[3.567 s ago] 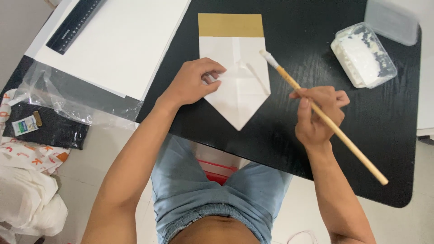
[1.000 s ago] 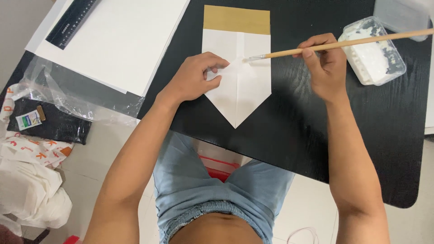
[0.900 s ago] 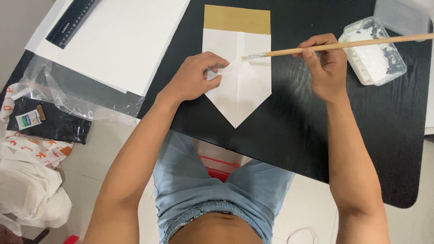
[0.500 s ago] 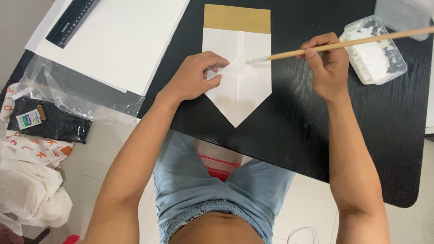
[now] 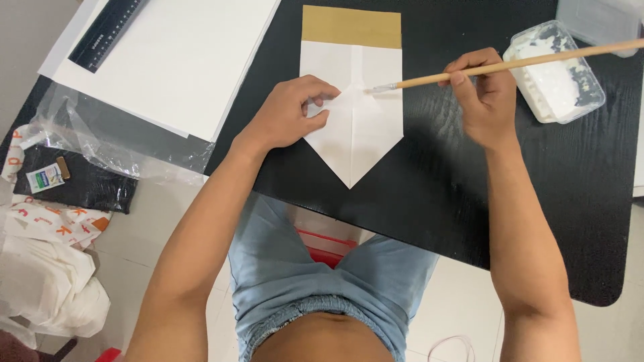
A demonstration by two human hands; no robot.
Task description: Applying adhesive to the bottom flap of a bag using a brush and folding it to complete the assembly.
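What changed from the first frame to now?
The right hand swung the brush from a steep diagonal to near level, tip now on the folded paper beside the left hand. Left hand kept pinning the flap; glue tub stayed put.

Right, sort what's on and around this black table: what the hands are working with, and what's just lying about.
In use:
folded white paper with a tan band, under the left hand
long wooden-handled brush, in the right hand
clear plastic tub of white paste

Lying about:
black ruler
large white sheets
clear plastic bag
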